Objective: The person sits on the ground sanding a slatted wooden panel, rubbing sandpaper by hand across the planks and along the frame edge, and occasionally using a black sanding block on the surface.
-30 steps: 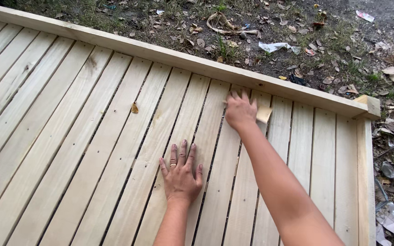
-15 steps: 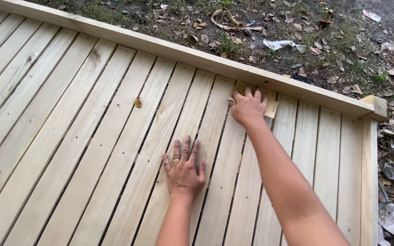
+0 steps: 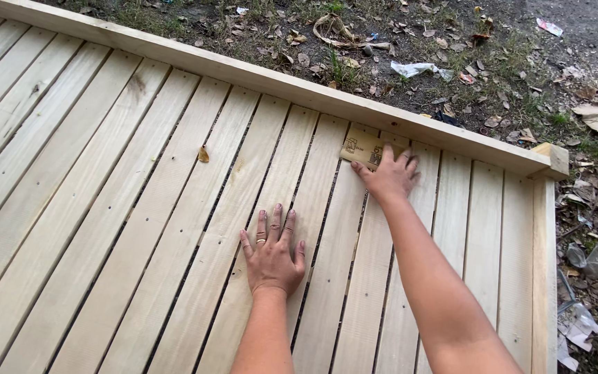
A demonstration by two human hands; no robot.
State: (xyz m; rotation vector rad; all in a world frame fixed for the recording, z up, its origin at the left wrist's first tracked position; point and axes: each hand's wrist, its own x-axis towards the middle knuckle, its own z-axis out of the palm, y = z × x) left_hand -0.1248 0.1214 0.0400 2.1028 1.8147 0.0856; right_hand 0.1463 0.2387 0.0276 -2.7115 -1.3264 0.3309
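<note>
The right hand [image 3: 390, 176] reaches far out across a deck [image 3: 105, 208] of pale wooden slats and presses flat on a small tan sheet of sandpaper [image 3: 363, 148]. The sheet lies on the slats just below the raised edge board [image 3: 257, 73] that borders the deck, and its left part sticks out from under the fingers. The grip of this hand is apart, the fingers spread and laid on the sheet rather than curled around it, so the paper is pinned against the wood and not clamped.

The left hand [image 3: 272, 255] lies palm down on the slats nearer the person, well apart from the sandpaper. Its grip is apart too, fingers fanned and flat on the wood, holding nothing. A ring [image 3: 261, 241] sits on one finger.

A small brown leaf [image 3: 203, 154] rests on a slat to the left of both hands. Beyond the edge board is bare ground with patchy grass, dry leaves and scraps of litter, among them a crumpled white piece [image 3: 417, 68]. At the far right end of the edge board a short post top [image 3: 554, 156] stands at the corner.
</note>
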